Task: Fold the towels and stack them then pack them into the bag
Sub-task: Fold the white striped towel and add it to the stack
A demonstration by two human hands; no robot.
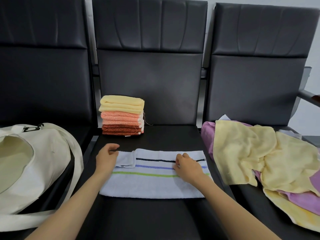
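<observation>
A white towel (pixel 152 184) with black, blue and green stripes lies flat on the middle black seat (pixel 164 135). Its upper left corner is turned over. My left hand (pixel 106 157) grips the towel's left edge at that corner. On the stripes near the towel's right side, my right hand (pixel 187 166) pinches the fabric with curled fingers. A stack of folded towels (pixel 122 116), yellow on top, then pink, then rust-red, stands at the back left of the same seat. An open cream tote bag (pixel 34 163) lies on the left seat.
A loose heap of yellow and purple towels (pixel 259 153) covers the right seat. Dark padded chair backs (pixel 150 66) rise behind all three seats. A grey armrest (pixel 308 96) juts out at the far right.
</observation>
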